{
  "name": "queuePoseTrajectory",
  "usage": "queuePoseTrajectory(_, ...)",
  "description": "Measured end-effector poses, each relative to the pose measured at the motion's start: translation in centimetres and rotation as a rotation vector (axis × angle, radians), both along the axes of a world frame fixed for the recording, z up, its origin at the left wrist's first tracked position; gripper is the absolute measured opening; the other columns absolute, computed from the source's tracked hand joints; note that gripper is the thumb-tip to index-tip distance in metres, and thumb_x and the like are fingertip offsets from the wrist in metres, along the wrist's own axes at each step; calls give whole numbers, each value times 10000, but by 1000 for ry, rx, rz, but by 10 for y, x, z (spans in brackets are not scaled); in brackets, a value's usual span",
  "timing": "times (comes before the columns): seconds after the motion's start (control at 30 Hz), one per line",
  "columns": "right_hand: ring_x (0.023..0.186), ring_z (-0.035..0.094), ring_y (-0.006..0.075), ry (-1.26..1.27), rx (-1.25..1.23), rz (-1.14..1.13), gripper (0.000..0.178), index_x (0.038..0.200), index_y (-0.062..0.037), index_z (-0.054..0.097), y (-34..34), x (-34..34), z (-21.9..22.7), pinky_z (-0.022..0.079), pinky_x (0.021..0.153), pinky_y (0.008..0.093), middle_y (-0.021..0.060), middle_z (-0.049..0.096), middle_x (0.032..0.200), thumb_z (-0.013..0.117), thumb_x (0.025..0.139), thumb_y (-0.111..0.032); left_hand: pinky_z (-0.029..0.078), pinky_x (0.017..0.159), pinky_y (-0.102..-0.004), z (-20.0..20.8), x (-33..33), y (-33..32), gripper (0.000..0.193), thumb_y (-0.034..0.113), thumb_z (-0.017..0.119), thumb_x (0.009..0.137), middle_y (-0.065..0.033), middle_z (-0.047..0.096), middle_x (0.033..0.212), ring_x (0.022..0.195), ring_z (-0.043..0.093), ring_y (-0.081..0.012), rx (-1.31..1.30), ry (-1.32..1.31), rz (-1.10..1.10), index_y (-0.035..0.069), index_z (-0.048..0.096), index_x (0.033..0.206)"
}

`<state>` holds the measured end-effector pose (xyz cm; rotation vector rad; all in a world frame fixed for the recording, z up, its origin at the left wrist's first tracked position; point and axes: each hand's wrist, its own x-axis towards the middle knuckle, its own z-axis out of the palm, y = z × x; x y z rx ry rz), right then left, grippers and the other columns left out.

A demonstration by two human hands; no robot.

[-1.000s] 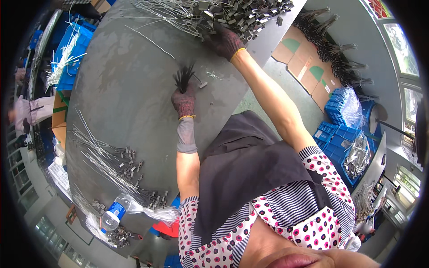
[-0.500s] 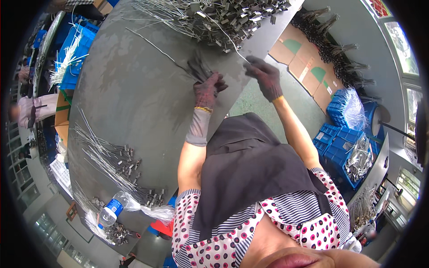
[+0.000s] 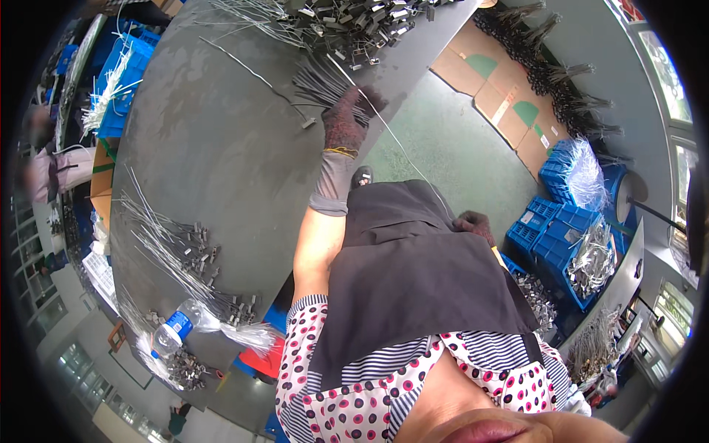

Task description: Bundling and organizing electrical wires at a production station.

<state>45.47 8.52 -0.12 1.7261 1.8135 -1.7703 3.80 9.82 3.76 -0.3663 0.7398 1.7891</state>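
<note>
My left hand point(image 3: 346, 124), in a dark red-grey work glove, is over the table's right edge. Its fingers are closed around a bundle of thin dark wires point(image 3: 317, 83) that fans out up and left. My gloved right hand point(image 3: 473, 224) is low beside my apron, its fingers closed on a long pale wire point(image 3: 402, 151). That wire stretches up past my left hand; whether the left fingers also grip it cannot be told. Left of my left hand, a single wire point(image 3: 255, 75) with a small metal block point(image 3: 309, 123) at its end lies on the table.
A heap of metal blocks on wires point(image 3: 347, 28) covers the table's point(image 3: 221, 155) far end. More wire bundles point(image 3: 173, 251) lie at lower left near a plastic bottle point(image 3: 172, 332). Blue crates point(image 3: 565, 244) stand on the right, below flattened cardboard point(image 3: 495, 88).
My right hand has moved from the table edge down and right beside my apron, with the pale wire trailing from it. My left hand has shifted slightly away from me.
</note>
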Motion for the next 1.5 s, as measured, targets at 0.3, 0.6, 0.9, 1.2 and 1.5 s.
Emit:
queuePoseTrajectory(0.3,617,564,91,113,32,-147,223,790,-11,691,-11,78,-48,459,541,273,22,649,669,788,795,-211,556,830,-528,16,-31,-20,212,245,667,932,-77,686,950,777,651,-257,43,236,338,147,623,1115)
queuePoseTrajectory(0.6,564,558,102,-111,157,-68,279,752,-4,689,21,0,-7,465,523,278,61,648,642,792,774,-262,560,832,-524,-15,-15,-52,163,230,679,926,-67,677,910,759,648,-243,22,262,315,108,646,1029)
queuePoseTrajectory(0.9,520,553,137,103,-131,43,298,843,21,694,62,-134,11,470,495,298,51,614,646,755,812,-269,574,737,-326,-22,-14,-68,162,132,745,868,-83,691,877,745,669,-182,-256,580,259,32,688,982)
queuePoseTrajectory(1.2,830,640,195,480,-210,82,676,1281,23,519,67,-309,53,506,611,305,143,640,1123,503,952,-567,454,585,-256,-3,-3,-49,205,195,801,811,-14,672,775,631,576,-92,-391,789,207,17,708,855)
queuePoseTrajectory(1.5,710,658,234,572,8,152,651,1135,62,568,99,-426,74,561,645,379,176,666,897,572,914,-551,454,527,-310,-37,-84,-66,209,246,724,827,-46,696,717,565,607,-152,-552,1073,-11,45,723,882)
